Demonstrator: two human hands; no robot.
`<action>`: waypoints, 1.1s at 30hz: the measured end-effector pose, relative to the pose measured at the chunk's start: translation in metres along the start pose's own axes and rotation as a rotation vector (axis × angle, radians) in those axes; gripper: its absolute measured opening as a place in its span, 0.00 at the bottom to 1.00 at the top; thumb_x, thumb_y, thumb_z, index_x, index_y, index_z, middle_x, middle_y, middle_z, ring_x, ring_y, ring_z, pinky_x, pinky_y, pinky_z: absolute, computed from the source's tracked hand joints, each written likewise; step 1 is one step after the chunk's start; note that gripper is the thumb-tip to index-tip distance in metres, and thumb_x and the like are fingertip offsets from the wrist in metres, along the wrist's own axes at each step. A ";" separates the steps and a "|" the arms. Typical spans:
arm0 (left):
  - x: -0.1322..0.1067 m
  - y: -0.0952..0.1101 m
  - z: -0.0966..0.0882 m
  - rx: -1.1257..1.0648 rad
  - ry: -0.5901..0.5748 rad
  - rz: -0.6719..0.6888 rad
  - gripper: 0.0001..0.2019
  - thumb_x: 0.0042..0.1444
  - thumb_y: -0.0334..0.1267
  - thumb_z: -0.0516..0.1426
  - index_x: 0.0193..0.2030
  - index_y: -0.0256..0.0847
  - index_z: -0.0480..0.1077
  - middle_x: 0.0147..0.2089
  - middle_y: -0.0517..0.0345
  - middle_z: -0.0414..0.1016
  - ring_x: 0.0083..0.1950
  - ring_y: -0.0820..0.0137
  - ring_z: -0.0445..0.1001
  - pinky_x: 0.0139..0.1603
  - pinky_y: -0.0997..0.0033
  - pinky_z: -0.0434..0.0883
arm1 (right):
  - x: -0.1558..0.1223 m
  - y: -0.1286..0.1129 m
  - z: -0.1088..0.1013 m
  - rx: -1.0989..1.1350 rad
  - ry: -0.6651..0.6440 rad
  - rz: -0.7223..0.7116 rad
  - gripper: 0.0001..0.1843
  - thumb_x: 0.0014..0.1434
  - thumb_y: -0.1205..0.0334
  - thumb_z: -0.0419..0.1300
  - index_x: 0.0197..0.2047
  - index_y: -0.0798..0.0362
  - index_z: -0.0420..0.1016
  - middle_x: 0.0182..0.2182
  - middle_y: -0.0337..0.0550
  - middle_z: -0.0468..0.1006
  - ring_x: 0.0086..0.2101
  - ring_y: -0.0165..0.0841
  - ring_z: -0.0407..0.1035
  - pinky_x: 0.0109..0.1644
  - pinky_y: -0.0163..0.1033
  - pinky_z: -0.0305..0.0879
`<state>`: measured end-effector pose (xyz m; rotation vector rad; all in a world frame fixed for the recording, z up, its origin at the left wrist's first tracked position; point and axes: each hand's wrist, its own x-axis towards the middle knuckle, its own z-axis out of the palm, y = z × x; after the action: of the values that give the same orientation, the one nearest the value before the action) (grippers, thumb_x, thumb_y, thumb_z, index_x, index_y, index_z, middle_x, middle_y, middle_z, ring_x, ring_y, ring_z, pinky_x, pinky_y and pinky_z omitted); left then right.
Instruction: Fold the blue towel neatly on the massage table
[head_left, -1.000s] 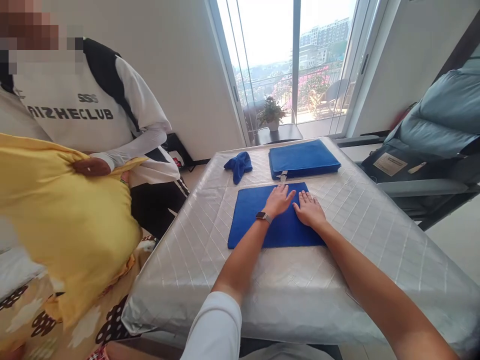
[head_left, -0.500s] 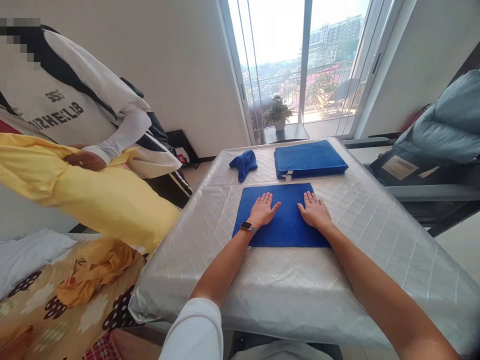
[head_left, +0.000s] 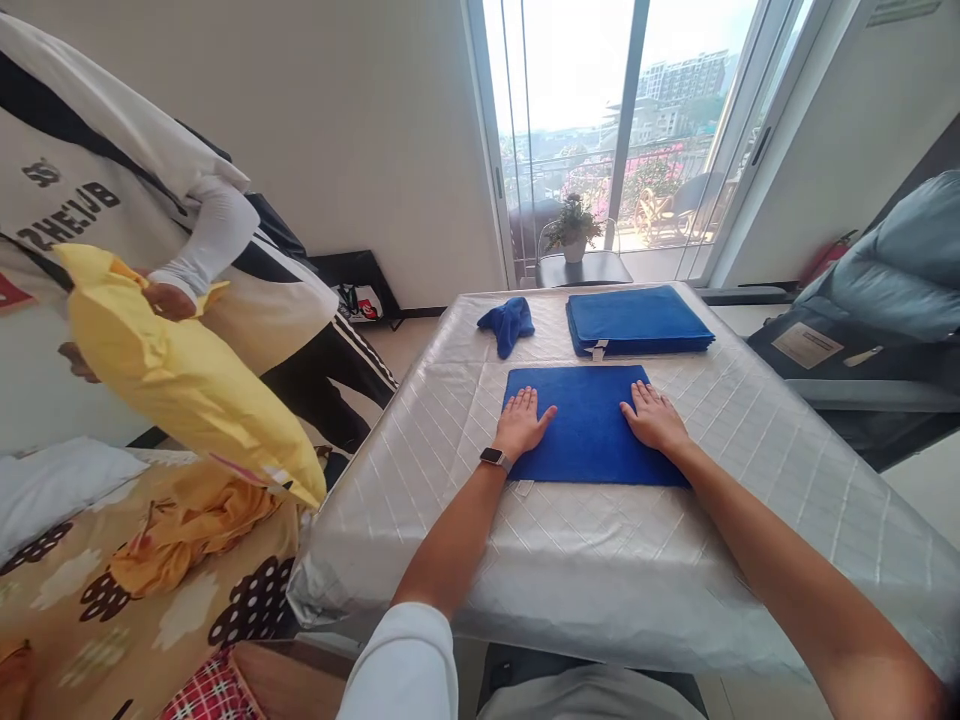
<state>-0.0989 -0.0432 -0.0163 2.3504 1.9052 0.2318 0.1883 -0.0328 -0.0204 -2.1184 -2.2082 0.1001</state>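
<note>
A folded blue towel [head_left: 589,425] lies flat on the table, with a small white tag at its near left edge. My left hand [head_left: 525,422] rests palm down on its left side, fingers stretched out and a watch on the wrist. On the towel's right side my right hand [head_left: 654,418] lies flat as well, thumb spread inward. Neither hand grips anything. Just beyond is a neat stack of folded blue towels [head_left: 641,318], a white label at its front corner. To the left of that stack sits a crumpled blue cloth [head_left: 508,325].
A silvery quilted cover [head_left: 420,500] drapes the table. At left another person [head_left: 217,230] holds a yellow pillow [head_left: 195,370] over a patterned bed [head_left: 180,610] with a crumpled orange cloth [head_left: 191,530]. A chair with a grey jacket [head_left: 885,260] stands at right.
My hands have slid apart toward the towel's two sides, staying flat. The tag at its near edge now shows. The other person's yellow pillow has swung more upright. The view has shifted left.
</note>
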 end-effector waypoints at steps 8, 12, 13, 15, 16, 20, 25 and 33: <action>-0.002 -0.018 -0.004 -0.011 0.038 -0.077 0.41 0.69 0.62 0.32 0.75 0.29 0.50 0.77 0.39 0.47 0.78 0.58 0.46 0.76 0.55 0.48 | -0.039 0.002 -0.009 -0.072 0.140 -0.061 0.35 0.72 0.52 0.36 0.75 0.64 0.51 0.73 0.53 0.51 0.72 0.40 0.42 0.74 0.51 0.40; -0.002 -0.019 -0.003 0.000 0.044 -0.066 0.42 0.69 0.62 0.33 0.75 0.27 0.50 0.77 0.38 0.47 0.78 0.58 0.46 0.76 0.57 0.47 | -0.073 0.014 0.000 -0.033 0.040 -0.069 0.37 0.72 0.49 0.34 0.75 0.63 0.49 0.74 0.53 0.49 0.72 0.40 0.43 0.73 0.51 0.45; -0.003 -0.019 -0.002 0.006 0.048 -0.065 0.42 0.69 0.62 0.33 0.74 0.27 0.50 0.77 0.38 0.47 0.78 0.58 0.46 0.76 0.57 0.47 | -0.079 0.016 0.003 -0.029 0.029 -0.075 0.37 0.72 0.49 0.34 0.75 0.63 0.49 0.74 0.52 0.48 0.72 0.40 0.42 0.74 0.51 0.44; -0.003 -0.018 -0.002 0.021 0.057 -0.069 0.43 0.69 0.62 0.33 0.74 0.26 0.51 0.77 0.38 0.48 0.78 0.57 0.47 0.76 0.57 0.47 | -0.088 0.018 0.007 -0.032 0.018 -0.083 0.37 0.72 0.50 0.35 0.76 0.63 0.48 0.74 0.51 0.47 0.72 0.40 0.41 0.74 0.51 0.42; -0.004 -0.018 -0.003 0.030 0.063 -0.071 0.43 0.69 0.62 0.33 0.74 0.25 0.51 0.76 0.38 0.49 0.77 0.57 0.48 0.76 0.57 0.47 | -0.090 0.017 0.007 -0.035 0.015 -0.082 0.37 0.72 0.50 0.35 0.76 0.63 0.48 0.74 0.51 0.47 0.72 0.40 0.41 0.74 0.50 0.42; -0.008 -0.011 -0.015 0.078 0.176 -0.022 0.40 0.71 0.58 0.34 0.73 0.25 0.53 0.76 0.38 0.50 0.78 0.57 0.47 0.77 0.56 0.45 | -0.091 0.013 0.004 -0.035 0.005 -0.070 0.37 0.72 0.49 0.36 0.76 0.63 0.48 0.74 0.50 0.46 0.72 0.40 0.40 0.74 0.50 0.41; -0.025 0.035 -0.027 0.077 0.264 0.279 0.34 0.72 0.54 0.34 0.74 0.33 0.54 0.77 0.47 0.49 0.78 0.64 0.43 0.77 0.59 0.45 | -0.091 0.009 0.001 -0.018 -0.001 -0.055 0.37 0.72 0.49 0.36 0.76 0.62 0.48 0.74 0.49 0.45 0.72 0.39 0.40 0.74 0.50 0.41; -0.034 0.145 0.011 0.032 0.050 0.641 0.35 0.72 0.58 0.34 0.76 0.36 0.49 0.77 0.49 0.50 0.78 0.67 0.46 0.76 0.62 0.47 | -0.094 0.010 0.007 -0.016 0.043 -0.084 0.35 0.72 0.52 0.38 0.76 0.62 0.49 0.74 0.50 0.46 0.72 0.40 0.41 0.74 0.49 0.40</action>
<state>0.0355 -0.1062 -0.0032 2.9241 1.1116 0.3086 0.2019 -0.1262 -0.0294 -2.0130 -2.2772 0.0313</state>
